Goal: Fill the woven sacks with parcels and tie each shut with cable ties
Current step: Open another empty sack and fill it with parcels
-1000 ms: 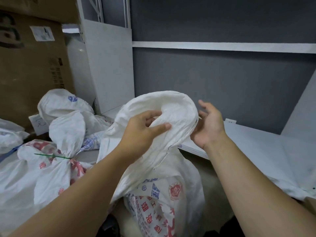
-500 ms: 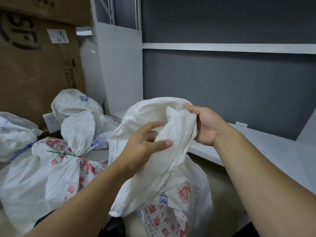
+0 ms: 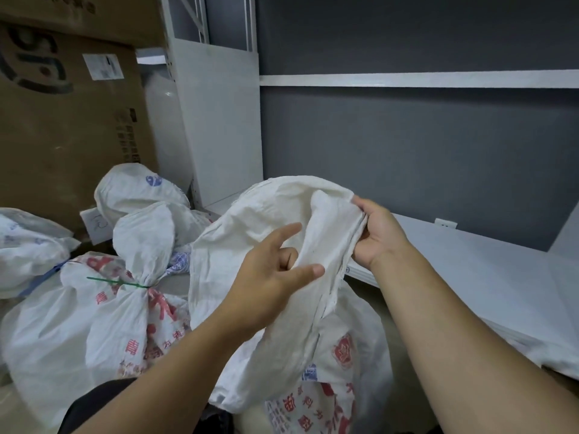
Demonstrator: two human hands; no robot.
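Observation:
A white woven sack (image 3: 260,220) with red and blue print stands in front of me, its loose top folded over. My right hand (image 3: 377,234) pinches the bunched cloth at the top right edge. My left hand (image 3: 272,280) is at the front of the sack's neck, thumb and forefinger spread and straight, the cloth passing between them, other fingers curled behind. To the left lies another sack (image 3: 94,311) whose neck is tied with a green cable tie (image 3: 117,282). No parcels show; the sack's contents are hidden.
More white sacks (image 3: 138,189) lie at the left in front of a large cardboard box (image 3: 62,120). A white shelf (image 3: 470,264) runs along the dark grey wall at the right, with a white upright panel (image 3: 219,120) behind the sack.
My right hand went from open beside the sack's top to pinching its edge. The left hand loosened, its fingers spreading. The view shifted slightly left.

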